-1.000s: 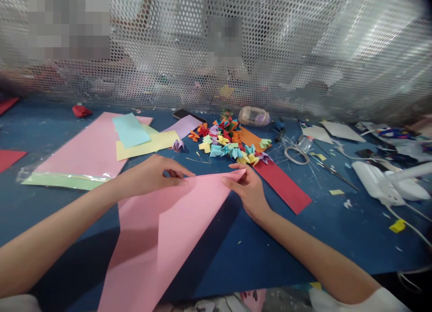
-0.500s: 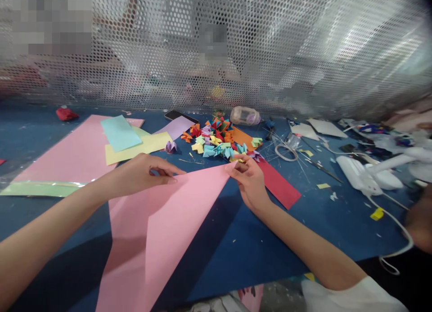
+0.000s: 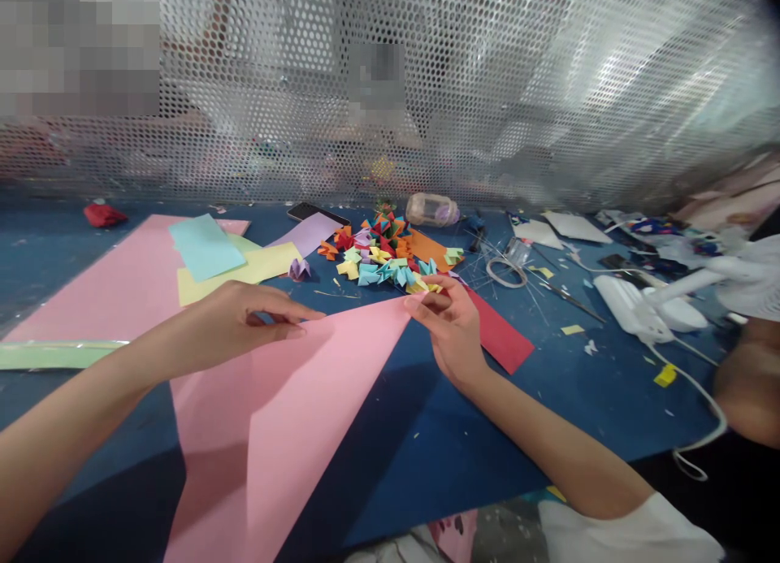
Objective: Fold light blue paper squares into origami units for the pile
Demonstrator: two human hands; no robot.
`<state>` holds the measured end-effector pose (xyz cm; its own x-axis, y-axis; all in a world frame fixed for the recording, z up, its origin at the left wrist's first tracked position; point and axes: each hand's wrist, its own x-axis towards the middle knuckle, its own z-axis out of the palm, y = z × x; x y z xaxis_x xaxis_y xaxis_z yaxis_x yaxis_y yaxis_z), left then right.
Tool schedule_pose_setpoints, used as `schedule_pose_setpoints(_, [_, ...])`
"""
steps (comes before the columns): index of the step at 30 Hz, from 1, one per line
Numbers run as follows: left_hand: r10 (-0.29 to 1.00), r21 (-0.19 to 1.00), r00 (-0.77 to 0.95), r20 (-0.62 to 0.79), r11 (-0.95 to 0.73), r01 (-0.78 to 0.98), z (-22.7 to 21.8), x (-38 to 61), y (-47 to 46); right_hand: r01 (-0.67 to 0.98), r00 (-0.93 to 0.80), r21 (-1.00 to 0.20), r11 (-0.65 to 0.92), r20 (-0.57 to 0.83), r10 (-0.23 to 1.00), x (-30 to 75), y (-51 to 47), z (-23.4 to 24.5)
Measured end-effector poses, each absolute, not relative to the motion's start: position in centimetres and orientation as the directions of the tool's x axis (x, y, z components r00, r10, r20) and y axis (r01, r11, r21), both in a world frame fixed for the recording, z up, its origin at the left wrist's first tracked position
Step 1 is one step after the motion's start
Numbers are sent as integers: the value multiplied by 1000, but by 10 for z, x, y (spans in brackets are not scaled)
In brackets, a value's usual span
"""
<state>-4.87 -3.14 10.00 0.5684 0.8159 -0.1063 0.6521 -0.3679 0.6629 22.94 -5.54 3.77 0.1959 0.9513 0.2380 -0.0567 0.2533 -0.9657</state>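
A large pink paper sheet (image 3: 292,409) lies folded diagonally on the blue table (image 3: 439,449). My left hand (image 3: 237,319) rests on its upper edge, with the fingers pinched together on the paper. My right hand (image 3: 448,323) pinches the sheet's far right corner between thumb and fingers. Just beyond both hands lies a pile of small folded paper pieces (image 3: 383,258) in many colours.
Pink, yellow, light blue and lilac sheets (image 3: 201,262) lie at the left, a red strip (image 3: 500,335) by my right hand. A phone (image 3: 308,212), tape ring (image 3: 503,272), white glue gun (image 3: 639,311) with cord, and another person's arm (image 3: 747,392) at right. Mesh wall behind.
My right hand has shifted its pinch up to the sheet's far corner. The view has swung right, and another person's arm has come in at the right edge.
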Motion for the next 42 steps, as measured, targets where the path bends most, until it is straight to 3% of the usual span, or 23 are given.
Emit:
schedule_pose_setpoints(7, [803,606,586,-106,-415,679,99,-50,-33,-67,209,-957,284,264,941,228,-56,38])
schedule_pose_setpoints(19, [814,621,575,-87,-407,670,101,-50,-34,-23,210,-955,296,285,935,229,-55,35])
schedule_pose_setpoints(31, [806,594,583,-103,-420,686,99,-51,-33,-128,284,-963,239,195,939,228,-54,40])
schedule_pose_setpoints(42, [809,607,578,-106,-408,682,96,-52,-31,-201,276,-945,256,196,941,229,-52,38])
